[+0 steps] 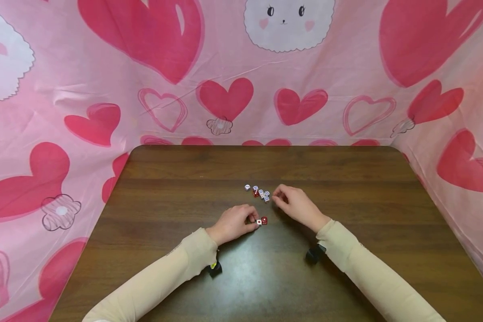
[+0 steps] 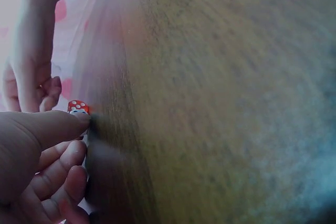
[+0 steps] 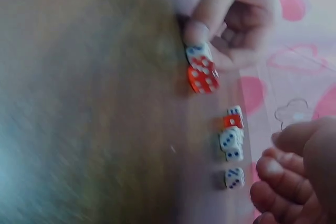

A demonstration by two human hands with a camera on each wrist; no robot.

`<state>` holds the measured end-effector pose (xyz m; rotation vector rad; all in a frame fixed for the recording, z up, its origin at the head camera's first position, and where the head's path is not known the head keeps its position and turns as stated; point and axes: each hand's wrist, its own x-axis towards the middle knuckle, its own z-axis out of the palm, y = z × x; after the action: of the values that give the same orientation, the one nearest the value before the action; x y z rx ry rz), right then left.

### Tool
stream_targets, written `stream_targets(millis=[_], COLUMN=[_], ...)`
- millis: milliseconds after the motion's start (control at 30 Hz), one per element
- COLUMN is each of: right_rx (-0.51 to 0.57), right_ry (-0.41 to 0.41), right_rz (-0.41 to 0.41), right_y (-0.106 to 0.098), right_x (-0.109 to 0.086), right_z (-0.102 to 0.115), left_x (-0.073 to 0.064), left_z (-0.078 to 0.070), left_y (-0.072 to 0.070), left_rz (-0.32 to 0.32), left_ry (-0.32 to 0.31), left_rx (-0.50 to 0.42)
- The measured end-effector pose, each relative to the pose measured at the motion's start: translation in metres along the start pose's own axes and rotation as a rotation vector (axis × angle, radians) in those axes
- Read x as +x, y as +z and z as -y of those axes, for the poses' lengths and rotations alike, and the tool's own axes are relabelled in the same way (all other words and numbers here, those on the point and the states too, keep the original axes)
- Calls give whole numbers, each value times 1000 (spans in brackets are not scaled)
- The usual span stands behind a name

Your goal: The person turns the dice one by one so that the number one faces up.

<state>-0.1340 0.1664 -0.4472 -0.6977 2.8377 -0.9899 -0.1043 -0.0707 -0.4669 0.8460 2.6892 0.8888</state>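
My left hand (image 1: 234,222) is low over the table, thumb and fingertips pinching a white die (image 1: 259,222). Right against that die sits a red die (image 1: 264,220) with white pips. The right wrist view shows the left thumb on the white die (image 3: 198,52), with the red die (image 3: 203,77) beside it. My right hand (image 1: 298,203) hovers to the right of a loose group of dice, its fingers loosely bent and holding nothing. In that group, a red die (image 1: 256,193) lies among several white dice (image 1: 264,195) with blue pips.
One white die (image 1: 247,188) lies slightly apart, left of the group. All the dice are on a brown wooden table (image 1: 185,179). A pink cloth with hearts (image 1: 225,53) hangs behind the table's far edge and along both sides.
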Motion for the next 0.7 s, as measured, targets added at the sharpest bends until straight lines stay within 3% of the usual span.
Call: stream_targets(millis=[100,267,333,500,700], right_rx=[-13,32,29,-3,-36], right_ry=[-31,-196,-246,-281,-263], right_rz=[35,260,306,292,299], right_y=[-2,5,10,17,17], right_x=[4,1,-1,-6,-8], right_z=[-3,-5,-4,-1,1], left_x=[0,1,1,1,0], left_z=[1,3,4,4,3], left_y=[1,1,1,1,0], left_rz=[1,6,5,-4,-8], left_ry=[-3,0,5,17,20], left_rx=[5,-4,-8,-15,-12])
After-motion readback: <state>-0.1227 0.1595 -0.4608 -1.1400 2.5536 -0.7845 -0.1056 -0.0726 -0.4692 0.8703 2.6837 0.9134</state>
